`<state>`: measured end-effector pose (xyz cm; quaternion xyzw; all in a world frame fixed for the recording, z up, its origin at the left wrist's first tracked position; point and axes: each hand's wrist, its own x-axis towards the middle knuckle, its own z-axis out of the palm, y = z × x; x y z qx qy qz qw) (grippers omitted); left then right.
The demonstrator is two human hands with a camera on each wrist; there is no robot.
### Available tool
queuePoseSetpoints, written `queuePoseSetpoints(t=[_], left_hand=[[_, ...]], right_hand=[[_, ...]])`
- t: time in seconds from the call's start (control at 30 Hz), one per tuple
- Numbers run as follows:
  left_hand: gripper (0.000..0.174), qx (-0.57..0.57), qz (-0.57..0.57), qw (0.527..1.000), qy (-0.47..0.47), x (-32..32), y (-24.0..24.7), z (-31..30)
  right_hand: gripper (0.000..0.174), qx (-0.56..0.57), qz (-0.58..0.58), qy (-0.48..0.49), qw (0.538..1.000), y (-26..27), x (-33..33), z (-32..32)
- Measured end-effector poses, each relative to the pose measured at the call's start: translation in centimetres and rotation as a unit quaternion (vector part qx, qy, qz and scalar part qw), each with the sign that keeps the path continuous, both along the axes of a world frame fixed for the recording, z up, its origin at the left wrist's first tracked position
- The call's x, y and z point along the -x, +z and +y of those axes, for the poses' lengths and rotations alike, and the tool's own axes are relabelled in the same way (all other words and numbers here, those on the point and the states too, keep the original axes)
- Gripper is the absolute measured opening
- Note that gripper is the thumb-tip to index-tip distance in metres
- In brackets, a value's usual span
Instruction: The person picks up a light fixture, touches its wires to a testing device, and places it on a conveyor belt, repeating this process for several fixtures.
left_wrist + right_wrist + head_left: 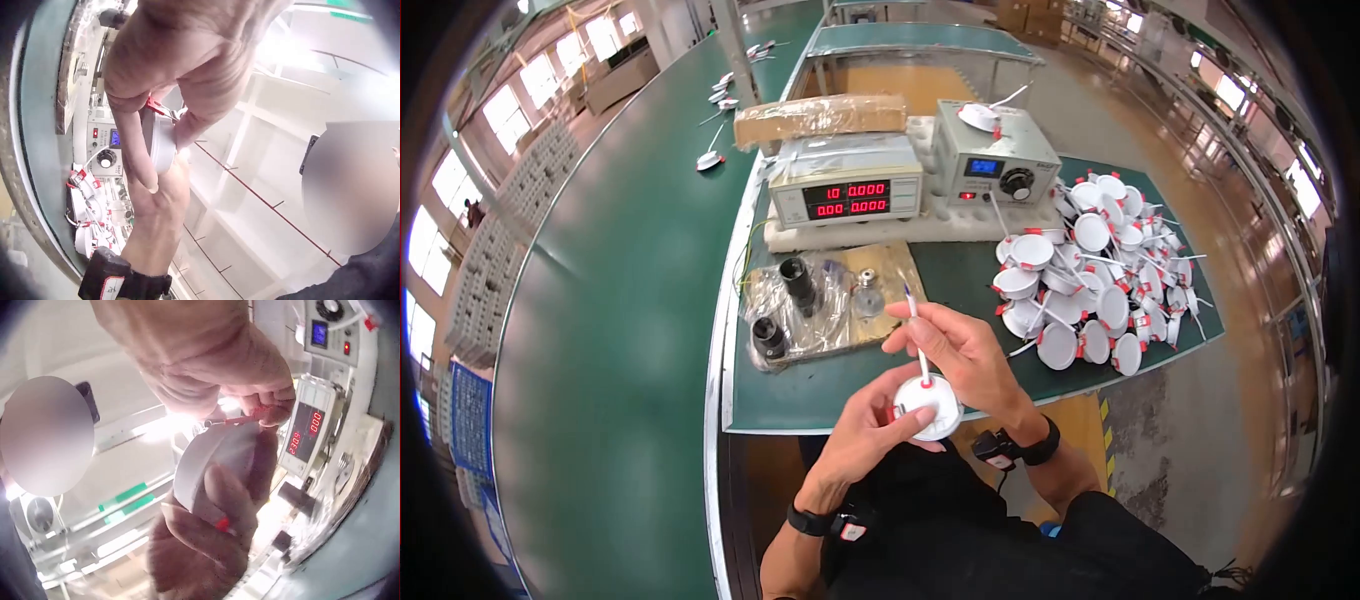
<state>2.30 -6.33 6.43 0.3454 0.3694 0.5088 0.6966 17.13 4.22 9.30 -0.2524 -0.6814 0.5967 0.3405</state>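
Observation:
My left hand (865,425) grips a round white LED downlight (932,412) by its rim, the thumb lying across its back. Red clip ends show at the downlight's edge, and a white cable (920,345) rises from it. Just above, my right hand (970,365) pinches that cable between thumb and fingers. In the left wrist view the downlight (164,144) is edge-on between the left fingers. The right wrist view has the downlight (215,462) below the right hand (206,369), whose curled fingertips are near a red clip.
A pile of similar downlights (1090,285) covers the table's right side. Behind stand a meter (845,195) with red digits and a grey power unit (1000,165) with a dial. Black cylindrical sockets (798,285) stand on a plastic-wrapped board at left. A long green conveyor (610,330) runs alongside.

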Motion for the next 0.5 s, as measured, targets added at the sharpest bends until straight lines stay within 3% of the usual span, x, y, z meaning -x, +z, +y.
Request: queuePoseSetpoints(t=[0.1,0.2,0.27,0.37,0.5], left_hand=[[0.056,-0.046,0.134,0.990,-0.008,0.7,-0.8,-0.7],[0.044,-0.092,0.244,0.952,0.161,2.3,1.2,-0.5],[0.025,-0.080,0.291,0.906,0.297,2.8,3.3,0.5],[0.025,-0.078,0.218,0.935,0.267,3.1,4.2,2.1],[0.029,0.003,-0.005,0.982,0.188,3.9,2.8,3.0]], right_hand=[[0.033,0.013,-0.015,-0.016,1.000,0.0,0.7,-0.5],[0.032,0.014,-0.058,-0.024,0.998,1.0,0.9,-1.0],[0.031,0.034,-0.083,0.001,0.996,1.4,1.0,-1.2],[0.031,-0.002,-0.105,0.035,0.994,0.8,1.4,-1.3],[0.032,0.000,-0.106,0.063,0.992,0.7,1.0,-0.9]])
